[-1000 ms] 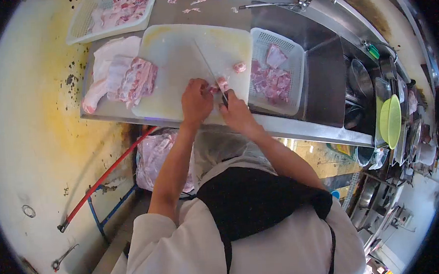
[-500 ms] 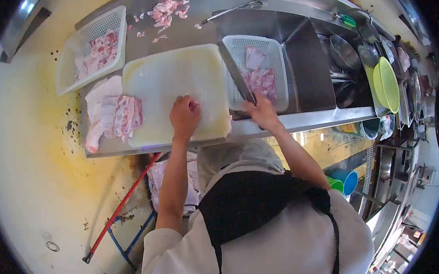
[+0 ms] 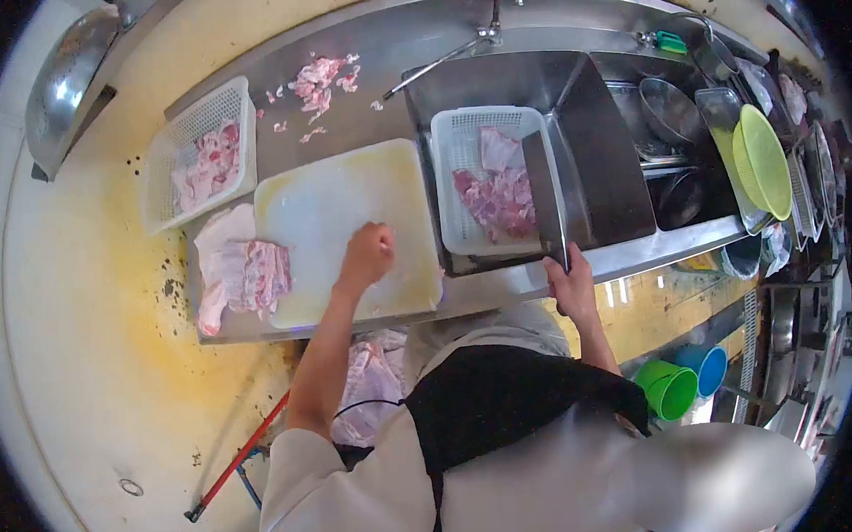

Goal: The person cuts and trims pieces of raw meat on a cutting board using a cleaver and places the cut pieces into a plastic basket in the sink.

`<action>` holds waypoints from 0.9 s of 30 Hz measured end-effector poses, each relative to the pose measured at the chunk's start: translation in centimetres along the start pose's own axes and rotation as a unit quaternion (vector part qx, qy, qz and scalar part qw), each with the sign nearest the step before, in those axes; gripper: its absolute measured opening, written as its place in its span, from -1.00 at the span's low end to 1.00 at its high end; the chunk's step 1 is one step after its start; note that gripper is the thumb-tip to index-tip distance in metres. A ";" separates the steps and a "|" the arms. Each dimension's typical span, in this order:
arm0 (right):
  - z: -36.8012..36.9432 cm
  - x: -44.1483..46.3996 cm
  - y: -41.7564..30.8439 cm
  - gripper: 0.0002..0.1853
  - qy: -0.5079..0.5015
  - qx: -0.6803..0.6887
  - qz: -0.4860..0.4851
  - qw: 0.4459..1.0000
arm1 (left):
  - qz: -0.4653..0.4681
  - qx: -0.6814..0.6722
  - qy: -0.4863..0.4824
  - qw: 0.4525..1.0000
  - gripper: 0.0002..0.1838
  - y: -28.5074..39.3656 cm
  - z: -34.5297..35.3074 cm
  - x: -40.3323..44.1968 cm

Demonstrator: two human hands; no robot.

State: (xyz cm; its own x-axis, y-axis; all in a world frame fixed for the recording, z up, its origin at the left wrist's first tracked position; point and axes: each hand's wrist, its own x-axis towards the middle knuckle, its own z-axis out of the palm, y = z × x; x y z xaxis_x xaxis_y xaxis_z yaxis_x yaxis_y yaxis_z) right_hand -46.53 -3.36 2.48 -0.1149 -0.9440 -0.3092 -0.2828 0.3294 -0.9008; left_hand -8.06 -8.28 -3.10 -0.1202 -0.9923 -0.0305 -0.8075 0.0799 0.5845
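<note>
My left hand (image 3: 366, 257) is closed in a fist over the white cutting board (image 3: 345, 188); what its fingers hold, if anything, is hidden. In my right hand (image 3: 572, 285) is the handle of a cleaver (image 3: 546, 197). Its broad blade points away from me, over the right side of a white basket (image 3: 447, 159) that sits in the sink with pieces of raw meat (image 3: 500, 199) inside. Left of the board lies a large slab of raw meat (image 3: 253, 275) with pale skin or fat, partly beside the board's edge.
Another white basket (image 3: 158, 203) with cut meat stands at the back left. Small meat scraps (image 3: 318, 84) lie on the steel counter behind the board. A faucet (image 3: 491, 33) reaches over the sink. At right are a yellow-green colander (image 3: 763, 162) and green and blue buckets (image 3: 673, 388).
My right hand has swung the cleaver to the right, away from the board's edge. My left hand stays over the board, its fingers more tightly closed. The whole view has shifted.
</note>
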 end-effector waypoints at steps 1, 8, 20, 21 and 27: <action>-0.5 0.0 0.2 -0.77 0.004 0.005 0.002 1.000 | 0.016 -0.037 0.016 0.999 -0.84 -1.9 -0.5 1.8; -1.7 1.2 -1.3 -0.76 0.052 0.029 -0.073 0.996 | 0.160 0.135 0.412 0.887 -0.78 0.6 -14.9 17.1; -3.7 3.1 -0.1 -0.74 -0.017 0.105 0.016 0.994 | 0.028 0.117 0.178 0.977 -0.40 0.1 3.7 30.9; -4.2 3.5 1.8 -0.74 -0.028 0.056 0.024 0.998 | 0.018 0.151 0.188 0.970 -0.37 -0.6 4.7 32.5; -5.5 2.9 0.7 -0.60 0.075 -0.102 0.020 0.992 | -0.064 0.283 0.102 0.952 -0.52 1.8 3.7 34.8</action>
State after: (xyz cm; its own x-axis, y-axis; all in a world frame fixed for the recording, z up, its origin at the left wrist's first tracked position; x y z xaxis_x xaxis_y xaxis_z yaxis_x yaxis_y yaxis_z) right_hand -52.30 -5.79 2.58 -0.2670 -0.9218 -0.2811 -0.4593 0.3781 -0.8038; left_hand -15.77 -42.35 -6.09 0.0678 -0.9905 0.1193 -0.9966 -0.0616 0.0544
